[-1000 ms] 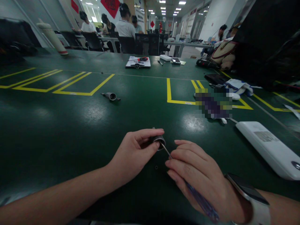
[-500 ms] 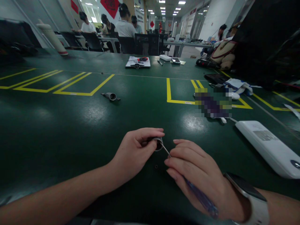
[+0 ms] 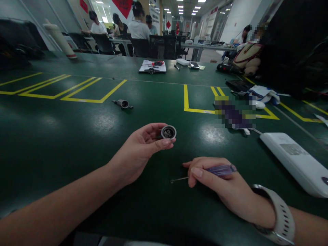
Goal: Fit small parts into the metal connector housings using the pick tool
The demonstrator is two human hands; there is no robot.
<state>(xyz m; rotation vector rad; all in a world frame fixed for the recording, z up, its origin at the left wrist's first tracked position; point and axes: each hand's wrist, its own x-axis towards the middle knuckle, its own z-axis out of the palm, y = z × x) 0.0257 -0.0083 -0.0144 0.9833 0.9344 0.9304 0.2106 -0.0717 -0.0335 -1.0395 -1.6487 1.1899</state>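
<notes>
My left hand (image 3: 139, 150) holds a small round metal fitting (image 3: 168, 132) between thumb and fingers, lifted a little above the green table (image 3: 77, 136), its open end facing me. My right hand (image 3: 217, 184) grips a thin screwdriver (image 3: 217, 169) with a blue-purple handle. The screwdriver lies almost flat, shaft pointing left, its tip close to the table in front of me. The two hands are apart, the fitting up and left of the screwdriver tip. A watch sits on my right wrist.
A second metal fitting (image 3: 123, 104) lies further out on the table. A white flat device (image 3: 294, 162) is at the right. Yellow tape boxes (image 3: 84, 89) mark the table. Papers with tools (image 3: 152, 67) lie at the far edge. Bags stand at the right; people sit at desks behind.
The screwdriver has come out of the fitting. My left hand raised the fitting and turned its opening toward me. My right hand swung the screwdriver down until it lies nearly flat, pointing left.
</notes>
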